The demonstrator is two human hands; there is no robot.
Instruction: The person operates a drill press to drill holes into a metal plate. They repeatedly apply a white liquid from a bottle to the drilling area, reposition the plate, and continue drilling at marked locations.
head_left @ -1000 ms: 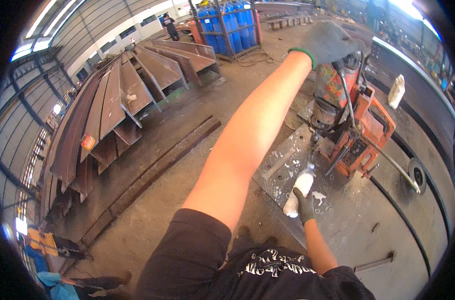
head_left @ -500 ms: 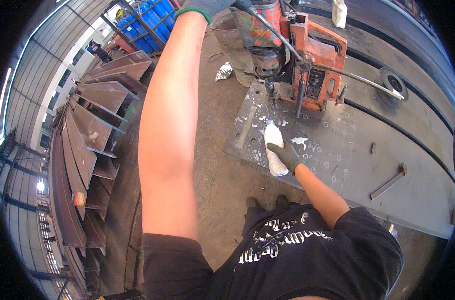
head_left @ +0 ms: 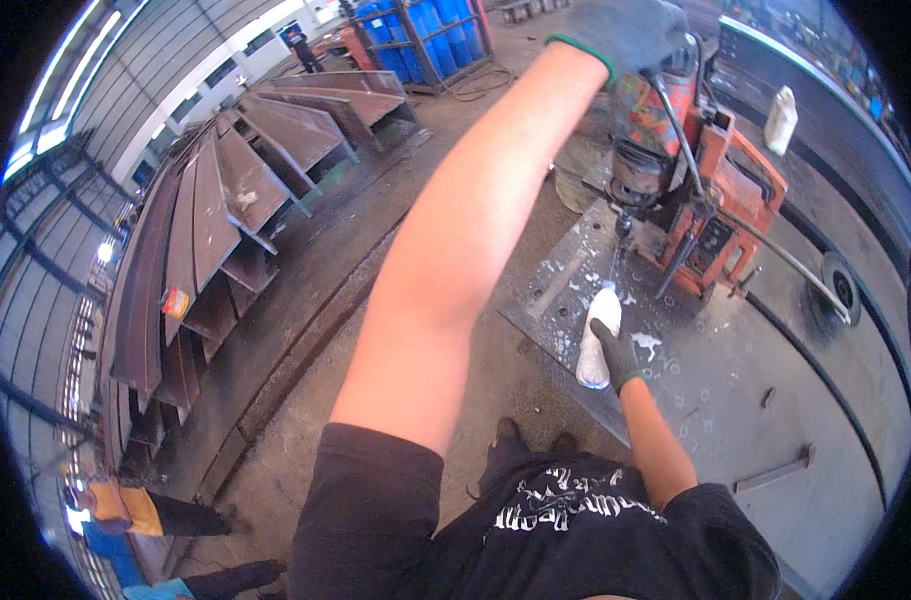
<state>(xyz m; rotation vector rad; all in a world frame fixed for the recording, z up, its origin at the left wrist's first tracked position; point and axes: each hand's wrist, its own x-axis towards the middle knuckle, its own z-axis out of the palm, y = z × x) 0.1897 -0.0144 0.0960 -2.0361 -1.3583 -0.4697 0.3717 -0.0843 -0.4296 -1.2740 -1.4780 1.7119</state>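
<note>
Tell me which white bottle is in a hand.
The bottle lying tilted on the steel plate, held by the right hand below the drill. The other jug stands untouched behind the drill.

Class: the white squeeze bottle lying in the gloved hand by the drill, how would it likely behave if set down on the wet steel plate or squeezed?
The white squeeze bottle looks like soft plastic, so it probably dents under grip. Its round body may roll if laid down. The steel plate is splashed with milky liquid, so it could be slippery.

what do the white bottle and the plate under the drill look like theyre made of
White bottle: probably soft plastic, matte and opaque, squeezed in the right hand.
Plate: looks like bare steel, dull grey, scuffed, splashed with white fluid.
</note>
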